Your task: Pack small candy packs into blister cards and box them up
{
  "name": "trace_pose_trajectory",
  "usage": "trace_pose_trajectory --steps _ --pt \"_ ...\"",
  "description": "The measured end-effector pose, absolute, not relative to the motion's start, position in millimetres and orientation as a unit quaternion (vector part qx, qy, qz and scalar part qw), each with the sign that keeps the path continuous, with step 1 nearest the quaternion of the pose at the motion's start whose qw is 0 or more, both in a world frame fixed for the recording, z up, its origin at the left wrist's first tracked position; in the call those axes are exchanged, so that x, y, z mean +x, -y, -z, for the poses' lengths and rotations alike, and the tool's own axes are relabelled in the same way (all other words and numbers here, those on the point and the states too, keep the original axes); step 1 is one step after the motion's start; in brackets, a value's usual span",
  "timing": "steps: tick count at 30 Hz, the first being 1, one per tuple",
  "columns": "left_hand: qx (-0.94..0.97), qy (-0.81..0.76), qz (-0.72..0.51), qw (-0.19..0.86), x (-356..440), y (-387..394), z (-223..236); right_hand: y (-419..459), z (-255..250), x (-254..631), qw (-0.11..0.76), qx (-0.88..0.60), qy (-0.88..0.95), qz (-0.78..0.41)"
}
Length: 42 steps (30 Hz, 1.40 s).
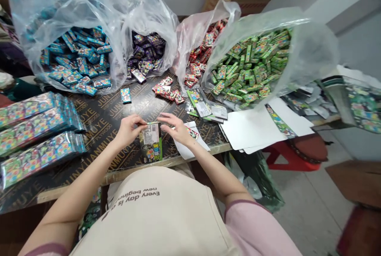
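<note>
**Left hand (130, 129) pinched, right hand (177, 129) open**

The left thumb and fingertips press together; the right fingers are spread and slightly curved, pointing toward the left hand. Both bare forearms (99, 172) reach forward, angled inward.

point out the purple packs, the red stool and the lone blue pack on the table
purple packs (149, 47): head view, middle of pile
red stool (309, 147): head view, seat
blue pack (126, 95): head view, top face

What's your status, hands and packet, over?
Left hand pinching green-and-black packet near its top. Right hand open beside it. Loose red boxes ahead, touching neither hand.
</note>
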<state>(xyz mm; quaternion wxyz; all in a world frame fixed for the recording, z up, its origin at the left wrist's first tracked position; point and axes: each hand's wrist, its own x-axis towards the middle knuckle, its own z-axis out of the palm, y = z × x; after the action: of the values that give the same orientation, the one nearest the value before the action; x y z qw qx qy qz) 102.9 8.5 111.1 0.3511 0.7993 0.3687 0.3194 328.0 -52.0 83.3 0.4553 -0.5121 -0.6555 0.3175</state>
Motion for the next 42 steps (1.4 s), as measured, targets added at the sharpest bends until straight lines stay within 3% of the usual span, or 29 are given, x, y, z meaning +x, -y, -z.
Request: trace_pose_trajectory --steps 4,7,10,22,26,29,34,42 --pt "0.826 -0.344 -0.307 0.324 100.6 -6.9 -109.1 52.5 -59.2 396.6 0.377 -0.648 0.637 -0.181" --pt "0.833 -0.338 -0.308 0.311 100.5 -5.2 -108.1 55.0 -35.3 435.2 0.261 -0.701 0.643 -0.162" --pt "0.835 -0.338 -0.313 0.301 101.3 -3.4 -107.6 62.5 -20.8 443.7 0.205 -0.699 0.665 -0.163" --pt "0.815 -0.360 -0.353 0.287 104.2 -2.1 -101.6 73.2 -27.6 438.2 0.235 -0.714 0.627 -0.203" --pt "0.808 -0.364 -0.365 0.286 105.1 -0.5 -102.5 46.2 -70.2 418.1 0.311 -0.711 0.578 -0.254" --pt "0.795 -0.384 -0.368 0.290 106.6 2.8 -104.4 25.0 -111.6 373.2 0.378 -0.605 0.591 -0.377" --pt "0.751 -0.428 -0.380 0.330 108.9 6.8 -108.5 2.2 -135.7 308.0 0.319 -0.468 0.618 -0.546" --pt "0.745 -0.430 -0.390 0.330 109.5 6.9 -107.3 -3.7 -122.9 295.7 0.286 -0.472 0.623 -0.553"
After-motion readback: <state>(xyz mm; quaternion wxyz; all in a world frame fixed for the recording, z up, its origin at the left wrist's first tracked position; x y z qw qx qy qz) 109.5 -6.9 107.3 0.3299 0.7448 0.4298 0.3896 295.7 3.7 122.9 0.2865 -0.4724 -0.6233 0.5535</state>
